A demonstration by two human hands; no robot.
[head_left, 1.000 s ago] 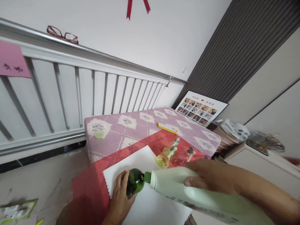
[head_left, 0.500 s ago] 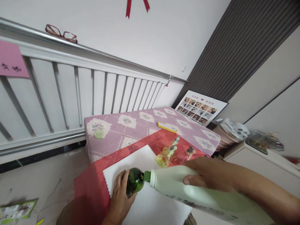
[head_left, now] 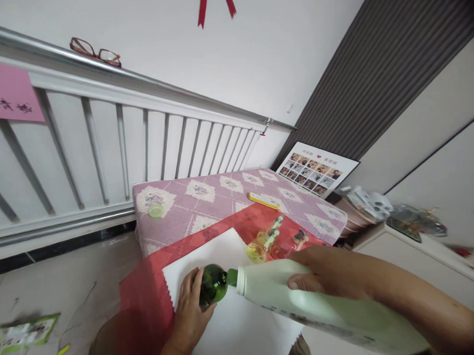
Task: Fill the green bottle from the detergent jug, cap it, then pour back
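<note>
Item: white jug (head_left: 313, 306), gripped by my right hand (head_left: 335, 273), long axis running 4 to 10 o'clock. Its spout meets the green bottle (head_left: 212, 285), which my left hand (head_left: 190, 311) clasps at the 8 o'clock side.

Red-framed glasses (head_left: 95, 52) on the rail, a yellow bar (head_left: 263, 200) and green cap (head_left: 156, 210) on the quilt
</note>
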